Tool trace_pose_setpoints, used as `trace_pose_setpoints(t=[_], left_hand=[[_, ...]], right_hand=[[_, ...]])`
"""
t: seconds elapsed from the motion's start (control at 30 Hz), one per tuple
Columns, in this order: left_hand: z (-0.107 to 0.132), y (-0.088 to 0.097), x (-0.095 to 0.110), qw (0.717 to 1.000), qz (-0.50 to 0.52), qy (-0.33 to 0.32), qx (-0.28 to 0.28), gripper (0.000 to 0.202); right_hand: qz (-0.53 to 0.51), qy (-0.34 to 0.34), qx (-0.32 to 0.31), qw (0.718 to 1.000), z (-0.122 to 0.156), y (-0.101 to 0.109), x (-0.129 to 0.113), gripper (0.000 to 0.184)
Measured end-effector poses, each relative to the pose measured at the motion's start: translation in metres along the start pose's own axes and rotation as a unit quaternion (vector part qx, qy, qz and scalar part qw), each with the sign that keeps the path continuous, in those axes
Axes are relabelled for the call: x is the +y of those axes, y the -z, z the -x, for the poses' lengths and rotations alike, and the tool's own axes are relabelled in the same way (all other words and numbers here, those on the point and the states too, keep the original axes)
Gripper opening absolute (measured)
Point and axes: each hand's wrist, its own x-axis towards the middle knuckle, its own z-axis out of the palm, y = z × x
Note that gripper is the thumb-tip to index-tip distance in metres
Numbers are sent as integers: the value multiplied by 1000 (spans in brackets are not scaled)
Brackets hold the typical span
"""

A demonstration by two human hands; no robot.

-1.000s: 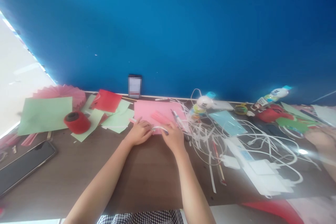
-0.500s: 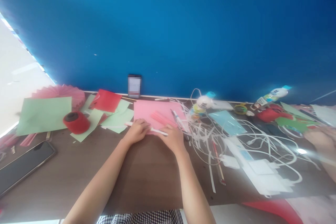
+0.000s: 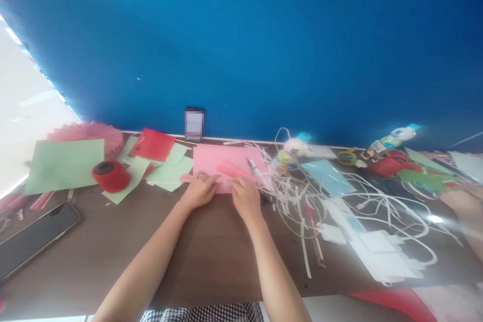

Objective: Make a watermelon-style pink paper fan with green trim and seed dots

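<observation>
My left hand [image 3: 198, 192] and my right hand [image 3: 245, 196] rest side by side at the near edge of a pink paper sheet [image 3: 215, 157] on the brown table [image 3: 211, 246]. The left hand's fingers pinch a narrow pink strip [image 3: 187, 177] that sticks out to the left. The right hand's fingers are curled down on the sheet's edge; what they hold is hidden. A folded pink piece [image 3: 232, 168] and a pen [image 3: 255, 171] lie on the sheet just beyond the right hand.
Green sheets [image 3: 64, 163], red paper [image 3: 154, 144], a red tape roll [image 3: 110, 175] and a pink pleated fan [image 3: 81, 133] lie left. A phone [image 3: 35, 239] lies near left. White paper strips [image 3: 298, 196], cables, chargers [image 3: 381, 251] and glue bottles [image 3: 292, 148] clutter the right. Another person's hand [image 3: 466, 201] shows at far right.
The white strip that stretched between my hands is no longer visible; a pink strip now sticks out left of my left hand. My right hand has shifted slightly left and farther onto the sheet.
</observation>
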Motion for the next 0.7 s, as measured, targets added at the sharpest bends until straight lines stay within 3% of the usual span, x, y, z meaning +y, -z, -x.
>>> trace_pose_setpoints(t=[0.3,0.7], left_hand=[[-2,3,3,1000,8,9,-24,18],[-2,7,5,999,-5,-26,-31,25]], right_hand=[[-57,8,-11,998,1,-6,-13,18],[-169,-58,-14,984,-2,-6,-14,10]])
